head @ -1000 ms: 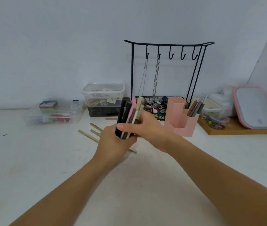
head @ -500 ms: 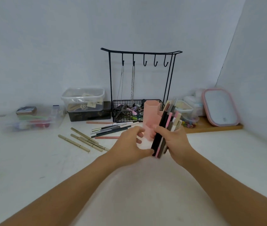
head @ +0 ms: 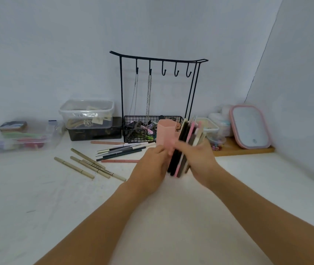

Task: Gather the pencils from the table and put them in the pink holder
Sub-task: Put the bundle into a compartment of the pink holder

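My right hand (head: 200, 161) grips a bundle of pencils (head: 183, 150), black, pink and cream, held upright and leaning right. My left hand (head: 152, 165) is against the bundle's left side with its fingertips curled on it. The pink holder (head: 165, 131) stands just behind both hands, partly hidden by the bundle. Several loose pencils lie on the white table to the left: tan ones (head: 87, 167), dark and grey ones (head: 121, 150), and a pink one (head: 119, 161).
Behind the holder stands a black wire rack (head: 160, 61) with chains and a basket (head: 133, 131). Clear boxes (head: 86, 113) sit at the back left. A pink-rimmed mirror (head: 250, 127) leans on a wooden tray (head: 248, 151) by the right wall.
The bundle passed from my left hand to my right and moved right, in front of the pink holder. My left hand has come back against its side.
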Action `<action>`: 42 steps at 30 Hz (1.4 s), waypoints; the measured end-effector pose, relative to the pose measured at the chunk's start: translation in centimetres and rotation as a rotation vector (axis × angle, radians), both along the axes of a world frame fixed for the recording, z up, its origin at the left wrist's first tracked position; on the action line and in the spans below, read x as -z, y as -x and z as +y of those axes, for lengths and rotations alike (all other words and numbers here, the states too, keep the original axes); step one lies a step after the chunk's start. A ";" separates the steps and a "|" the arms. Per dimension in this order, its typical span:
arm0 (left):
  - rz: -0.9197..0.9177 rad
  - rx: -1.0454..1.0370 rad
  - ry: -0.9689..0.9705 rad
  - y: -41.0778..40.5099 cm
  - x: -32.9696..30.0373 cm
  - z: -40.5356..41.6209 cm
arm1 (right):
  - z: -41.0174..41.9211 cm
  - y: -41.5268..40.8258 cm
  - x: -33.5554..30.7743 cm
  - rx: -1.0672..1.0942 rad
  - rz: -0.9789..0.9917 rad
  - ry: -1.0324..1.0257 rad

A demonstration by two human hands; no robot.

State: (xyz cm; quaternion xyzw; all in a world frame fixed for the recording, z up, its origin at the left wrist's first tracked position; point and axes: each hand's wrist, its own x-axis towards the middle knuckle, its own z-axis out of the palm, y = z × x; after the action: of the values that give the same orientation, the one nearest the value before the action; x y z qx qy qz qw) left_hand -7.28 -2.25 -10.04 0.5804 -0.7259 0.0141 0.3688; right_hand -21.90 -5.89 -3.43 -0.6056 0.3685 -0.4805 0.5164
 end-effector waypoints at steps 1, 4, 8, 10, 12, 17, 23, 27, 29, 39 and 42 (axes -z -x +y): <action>0.003 0.007 0.010 -0.2 0.1 0.1 | -0.3 -0.2 -1.4 0.018 -0.083 -0.017; 0.015 0.041 0.019 -0.5 0.1 0.3 | -1.7 -1.0 -6.8 -0.005 -0.357 0.008; 0.049 0.058 -0.008 -0.1 -0.3 1.0 | -3.7 -3.6 -10.4 0.039 -0.318 0.086; 0.060 0.056 -0.024 -0.1 -0.3 1.2 | -4.5 -4.9 -9.8 0.065 -0.206 0.065; 0.052 0.064 -0.028 -0.1 -0.2 1.3 | -5.1 -5.6 -9.1 0.067 -0.149 0.034; 0.059 0.066 -0.010 0.0 -0.2 1.5 | -6.2 -5.7 -8.3 0.082 -0.082 -0.031; 0.070 0.077 -0.003 -0.1 0.0 1.0 | -6.3 -5.6 -6.9 0.064 0.045 -0.022; 0.069 0.084 0.005 -0.1 0.1 1.0 | -6.1 -6.0 -6.2 0.154 0.344 0.166; 0.067 0.083 0.013 -0.1 0.2 1.0 | -6.0 -6.0 -5.9 0.153 0.426 0.206; 0.245 0.079 0.034 -0.1 0.4 0.7 | -6.4 -4.7 -4.2 0.113 0.326 0.076; 0.289 0.072 0.013 0.0 0.5 0.6 | -4.3 -3.9 -3.9 0.173 0.316 0.358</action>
State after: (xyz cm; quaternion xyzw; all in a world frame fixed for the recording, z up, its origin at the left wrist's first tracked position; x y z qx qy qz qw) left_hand -7.31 -1.68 -10.58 0.5477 -0.6854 -0.0781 0.4735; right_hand -18.01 -10.20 0.52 -0.7212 0.4040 -0.4800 0.2937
